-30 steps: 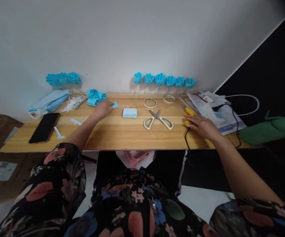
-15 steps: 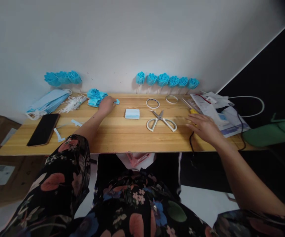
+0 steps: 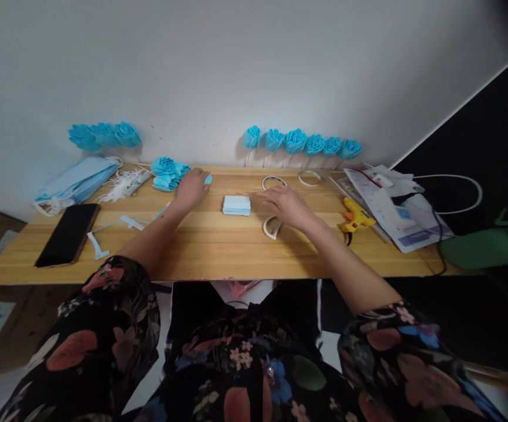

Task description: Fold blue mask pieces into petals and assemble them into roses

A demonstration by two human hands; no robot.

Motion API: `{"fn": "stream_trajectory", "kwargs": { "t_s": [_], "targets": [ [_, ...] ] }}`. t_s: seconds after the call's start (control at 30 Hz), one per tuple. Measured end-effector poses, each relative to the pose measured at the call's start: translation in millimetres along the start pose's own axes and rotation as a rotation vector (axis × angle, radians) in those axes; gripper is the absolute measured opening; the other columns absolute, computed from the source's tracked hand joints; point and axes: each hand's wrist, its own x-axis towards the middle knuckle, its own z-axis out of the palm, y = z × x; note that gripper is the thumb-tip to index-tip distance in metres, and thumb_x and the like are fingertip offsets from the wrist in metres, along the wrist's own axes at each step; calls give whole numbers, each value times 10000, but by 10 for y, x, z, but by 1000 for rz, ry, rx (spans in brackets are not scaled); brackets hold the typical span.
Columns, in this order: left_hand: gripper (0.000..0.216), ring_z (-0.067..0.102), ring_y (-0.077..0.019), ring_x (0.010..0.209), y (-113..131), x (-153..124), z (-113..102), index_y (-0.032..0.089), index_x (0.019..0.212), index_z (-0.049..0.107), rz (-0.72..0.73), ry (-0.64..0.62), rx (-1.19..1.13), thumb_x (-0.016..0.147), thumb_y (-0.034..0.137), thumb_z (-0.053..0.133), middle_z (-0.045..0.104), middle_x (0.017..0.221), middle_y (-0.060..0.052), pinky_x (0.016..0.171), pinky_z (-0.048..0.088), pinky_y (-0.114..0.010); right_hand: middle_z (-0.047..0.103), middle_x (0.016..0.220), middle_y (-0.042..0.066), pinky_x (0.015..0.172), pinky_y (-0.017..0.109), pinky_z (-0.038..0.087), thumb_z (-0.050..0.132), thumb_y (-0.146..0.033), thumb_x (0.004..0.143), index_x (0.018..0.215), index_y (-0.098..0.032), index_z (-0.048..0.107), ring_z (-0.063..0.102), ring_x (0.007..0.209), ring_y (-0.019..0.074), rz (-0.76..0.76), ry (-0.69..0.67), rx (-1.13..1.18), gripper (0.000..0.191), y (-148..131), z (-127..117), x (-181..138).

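Note:
My left hand (image 3: 193, 189) rests on the table beside a bunch of blue fabric flowers (image 3: 164, 174). Its fingers are curled over a small blue fabric piece (image 3: 208, 179), mostly hidden beneath them. My right hand (image 3: 286, 206) hovers over the scissors, fingers stretched out and holding nothing. Only one white handle of the scissors (image 3: 270, 235) shows; the hand covers the rest. To the left of those fingertips lies a neat stack of pale blue folded fabric pieces (image 3: 237, 203). A white ring (image 3: 274, 177) sits just behind the right hand.
Blue flowers on sticks (image 3: 295, 141) stand along the wall, with more at left (image 3: 104, 135). Face masks (image 3: 78, 180), white ear loops (image 3: 125, 184) and a phone (image 3: 67, 235) lie left. A yellow glue gun (image 3: 358, 215) and papers (image 3: 416, 230) lie right.
My right hand has left the glue gun and moved left over the scissors. My left hand stays near the flower bunch. The view has shifted slightly.

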Motion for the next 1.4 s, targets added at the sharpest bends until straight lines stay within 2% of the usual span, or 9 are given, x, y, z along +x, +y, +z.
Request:
{"fn": "stream_trajectory", "kwargs": {
  "t_s": [0.1, 0.2, 0.37, 0.53, 0.7, 0.8, 1.0, 1.17, 1.4],
  "targets": [
    [437, 560, -286, 1197, 175, -80, -48, 115, 1292, 617, 25, -5, -109, 899, 217, 455, 644, 1286, -143, 1052, 409, -424, 721, 1148, 105, 913, 339, 411, 419, -254, 1000, 1269, -212, 658, 627, 1074, 246, 8, -28, -54, 362, -70, 107, 288],
    [412, 603, -254, 1159, 346, -130, -45, 135, 1267, 644, 62, -67, -215, 913, 238, 461, 669, 1276, -119, 1008, 449, -361, 718, 1128, 129, 856, 325, 408, 419, -253, 998, 1218, -177, 676, 637, 1040, 253, -19, -109, -110, 347, -153, 180, 504],
    [344, 647, -260, 1035, 473, -161, 49, 150, 1153, 703, 151, -185, -218, 907, 277, 498, 717, 1118, -119, 915, 487, -361, 701, 1116, 135, 801, 308, 401, 474, -273, 980, 1188, -166, 667, 637, 1017, 251, -26, -201, -130, 303, -188, 274, 621],
    [291, 636, -258, 1024, 541, -381, 33, 189, 1076, 730, 219, -233, -252, 892, 255, 514, 700, 1060, -107, 916, 492, -377, 693, 1091, 104, 820, 305, 397, 503, -250, 972, 1207, -196, 654, 624, 1007, 234, -69, -196, -49, 285, -206, 266, 371],
    [317, 628, -252, 1007, 690, -762, -76, 220, 1144, 715, 332, -288, -255, 885, 235, 532, 690, 1048, -109, 909, 499, -389, 699, 1081, 83, 815, 326, 423, 532, -271, 967, 1168, -221, 675, 636, 960, 229, -129, -237, 54, 252, -317, 176, 16],
    [329, 624, -247, 1003, 737, -860, -118, 225, 1166, 705, 350, -318, -275, 877, 225, 547, 689, 1052, -102, 903, 496, -384, 705, 1087, 100, 847, 361, 454, 528, -274, 971, 1185, -207, 675, 647, 984, 245, -154, -226, 100, 268, -329, 177, -103],
    [354, 640, -195, 923, 675, -735, -184, 183, 1226, 662, 278, -428, -356, 928, 278, 496, 709, 1026, -80, 831, 480, -309, 670, 1286, 122, 962, 443, 479, 413, -255, 1014, 1344, -192, 583, 630, 1132, 267, -95, -82, 142, 376, -238, 278, -264],
    [343, 647, -203, 906, 702, -652, -213, 181, 1174, 687, 250, -454, -323, 942, 307, 468, 717, 1003, -79, 770, 449, -292, 697, 1201, 120, 947, 460, 502, 418, -173, 985, 1399, -196, 529, 645, 1087, 267, -67, 0, 81, 429, -144, 335, -446],
    [324, 656, -203, 894, 688, -639, -167, 201, 1130, 706, 288, -427, -336, 945, 322, 470, 726, 1006, -82, 758, 453, -289, 693, 1159, 150, 899, 451, 548, 380, -201, 1006, 1355, -165, 561, 661, 1054, 272, 7, 39, 36, 395, 19, 281, -750]
  ]
}}
